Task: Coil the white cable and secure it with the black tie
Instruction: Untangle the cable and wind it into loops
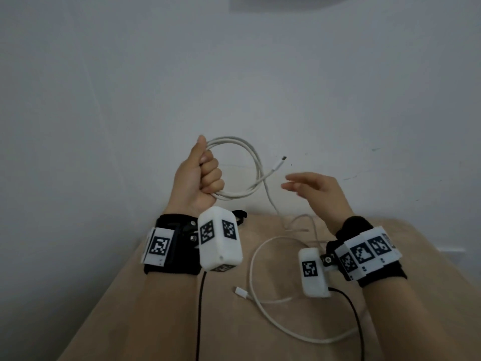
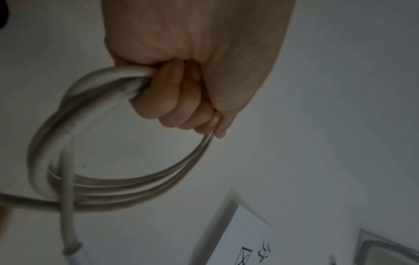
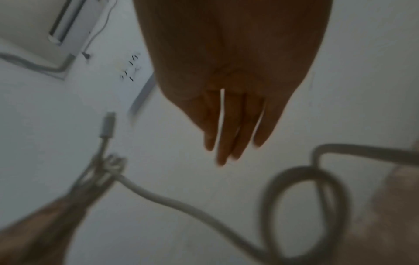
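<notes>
My left hand (image 1: 205, 175) is raised above the table and grips several loops of the white cable (image 1: 250, 155) in a fist, thumb up; the left wrist view shows the coil (image 2: 127, 186) running through the curled fingers (image 2: 172, 100). One plug end (image 1: 279, 162) sticks out to the right of the coil. The rest of the cable (image 1: 253, 272) trails down onto the tan table, its other plug (image 1: 239, 291) lying near the front. My right hand (image 1: 312, 186) hovers right of the coil, fingers (image 3: 229, 129) straight, holding nothing. The black tie (image 1: 240, 216) lies behind my left wrist, partly hidden.
The tan table (image 1: 156, 308) stands against a pale grey wall (image 1: 234, 74). Black leads (image 1: 356, 321) run from both wrist cameras across the table toward me. An air conditioner (image 3: 40, 32) shows on the wall in the right wrist view.
</notes>
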Demonstrator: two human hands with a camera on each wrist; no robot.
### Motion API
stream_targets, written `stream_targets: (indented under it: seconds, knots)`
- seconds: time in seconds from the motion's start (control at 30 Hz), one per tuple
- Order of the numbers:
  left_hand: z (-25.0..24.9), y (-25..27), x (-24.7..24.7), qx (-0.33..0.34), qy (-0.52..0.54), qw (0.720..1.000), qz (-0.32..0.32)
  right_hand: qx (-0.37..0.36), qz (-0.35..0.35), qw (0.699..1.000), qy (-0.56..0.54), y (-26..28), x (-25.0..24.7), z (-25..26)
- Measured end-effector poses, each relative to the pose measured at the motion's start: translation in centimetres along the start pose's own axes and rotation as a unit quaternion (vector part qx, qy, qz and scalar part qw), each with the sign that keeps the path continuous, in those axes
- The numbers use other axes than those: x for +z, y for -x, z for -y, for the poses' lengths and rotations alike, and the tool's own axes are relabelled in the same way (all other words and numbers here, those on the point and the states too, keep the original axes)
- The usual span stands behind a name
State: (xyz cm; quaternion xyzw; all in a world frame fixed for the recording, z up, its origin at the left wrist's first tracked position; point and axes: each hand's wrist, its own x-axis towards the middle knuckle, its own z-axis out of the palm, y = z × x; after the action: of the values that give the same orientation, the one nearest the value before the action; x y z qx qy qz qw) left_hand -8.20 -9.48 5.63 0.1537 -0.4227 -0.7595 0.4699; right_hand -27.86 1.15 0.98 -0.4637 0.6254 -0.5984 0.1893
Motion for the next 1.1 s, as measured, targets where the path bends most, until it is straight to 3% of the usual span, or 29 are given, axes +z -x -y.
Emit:
stream_targets:
  seconds: [0.1,0.17,0.27,0.37,0.67,0.93,1.1]
  knots:
    - [0.5,0.0,0.5,-0.005,0.013,1.0,0.005,0.026,0.189,0.972,-0.139,0.7,1.2,1.6]
    - [0.5,0.0,0.5,-0.005,0.018,1.0,-0.002,0.052,0.244,0.958,-0.141,1.2,1.8,1.8]
    - [0.3,0.0,0.0,-0.004,0.028,1.0,-0.012,0.035,0.135,0.985,-0.104,0.9,1.5,1.2]
    - [0.5,0.0,-0.1,-0.004,0.015,1.0,-0.019,0.025,0.037,0.981,-0.191,0.0,0.2,0.6]
    - [2.0,-0.2,2.1,-0.032,0.094,0.995,0.012,0.004,0.158,0.968,-0.196,0.5,1.0,1.8]
    - [3.0,-0.1,2.6,-0.073,0.067,0.992,0.074,-0.009,0.101,0.958,-0.268,0.4,0.7,1.9]
    - [2.7,0.1,1.2,-0.113,-0.034,0.986,0.117,-0.024,0.086,0.974,-0.21,0.2,0.3,1.6]
